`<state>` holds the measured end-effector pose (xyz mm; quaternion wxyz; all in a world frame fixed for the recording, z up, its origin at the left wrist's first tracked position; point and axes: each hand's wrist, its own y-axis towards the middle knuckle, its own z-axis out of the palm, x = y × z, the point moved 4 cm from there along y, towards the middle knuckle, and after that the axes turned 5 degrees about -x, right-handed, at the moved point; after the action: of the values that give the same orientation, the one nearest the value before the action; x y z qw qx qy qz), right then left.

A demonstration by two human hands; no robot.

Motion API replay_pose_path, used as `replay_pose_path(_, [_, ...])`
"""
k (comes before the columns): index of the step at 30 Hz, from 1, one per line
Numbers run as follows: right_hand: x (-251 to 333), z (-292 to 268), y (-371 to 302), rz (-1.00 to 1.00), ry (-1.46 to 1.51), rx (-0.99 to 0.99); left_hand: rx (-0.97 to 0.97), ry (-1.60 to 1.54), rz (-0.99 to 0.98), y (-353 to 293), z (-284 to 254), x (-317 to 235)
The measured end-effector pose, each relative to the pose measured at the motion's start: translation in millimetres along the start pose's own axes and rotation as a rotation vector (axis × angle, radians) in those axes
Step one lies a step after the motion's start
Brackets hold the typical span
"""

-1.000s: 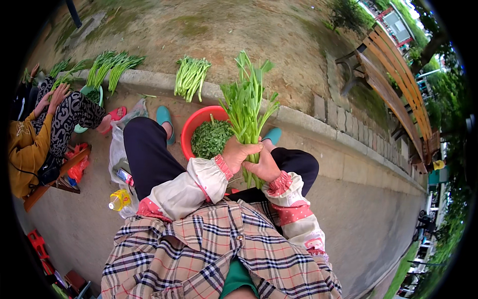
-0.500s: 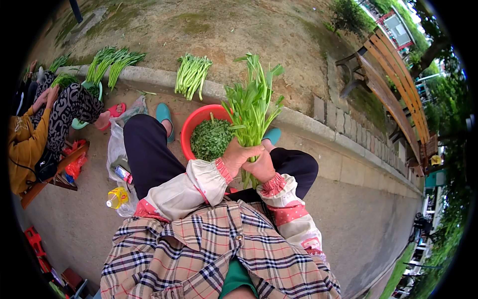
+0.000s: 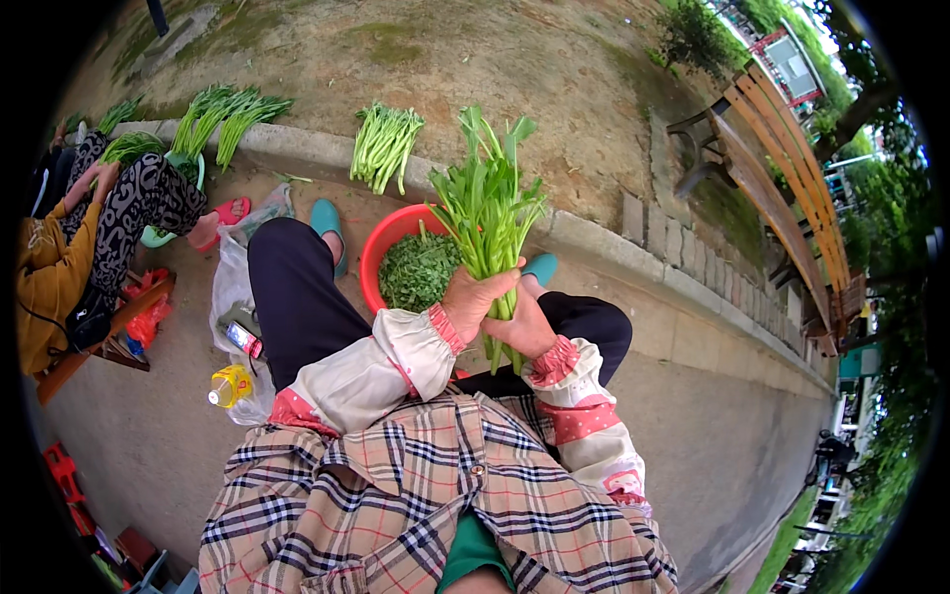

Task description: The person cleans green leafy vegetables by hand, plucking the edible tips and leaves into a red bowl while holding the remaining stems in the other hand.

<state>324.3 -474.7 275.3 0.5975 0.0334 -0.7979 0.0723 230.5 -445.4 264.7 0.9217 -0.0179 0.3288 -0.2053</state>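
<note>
Fingers (image 3: 501, 284) of left hand (image 3: 469, 305) and right hand (image 3: 528, 329) clasp leafy long-stemmed greens (image 3: 487, 210) at centre; a loosened grip could spill outer stems (image 3: 493, 354).

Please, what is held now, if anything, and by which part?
A bundle of leafy greens, held around its lower stems by the left grip and the right grip.
</note>
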Motion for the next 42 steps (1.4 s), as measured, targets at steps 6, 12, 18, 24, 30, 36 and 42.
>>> replay_pose_path(6, [15, -14, -2, 0.005, -0.079, 0.08, 0.132, 0.014, -0.011, -8, 13, -8])
replay_pose_path(12, [1, -13, -2, -0.03, -0.01, -0.033, 0.131, 0.008, 0.047, -9, 19, -6])
replay_pose_path(18, [-19, -4, -5, -0.078, -0.111, -0.174, 0.15, 0.065, 0.003, -9, 26, -15])
replay_pose_path(24, [13, -1, -5, -0.108, -0.125, -0.175, 0.217, 0.167, -0.005, -16, 15, -41])
replay_pose_path(30, [21, -9, -13, -0.18, -0.292, -0.265, -0.001, 0.316, 0.12, -25, -24, -78])
replay_pose_path(36, [1, -9, -12, -0.134, -0.424, -0.253, -0.039, 0.518, 0.323, -30, -20, -109])
replay_pose_path(42, [13, -7, -12, -0.135, -0.421, -0.268, -0.136, 0.667, 0.341, -24, -19, -114])
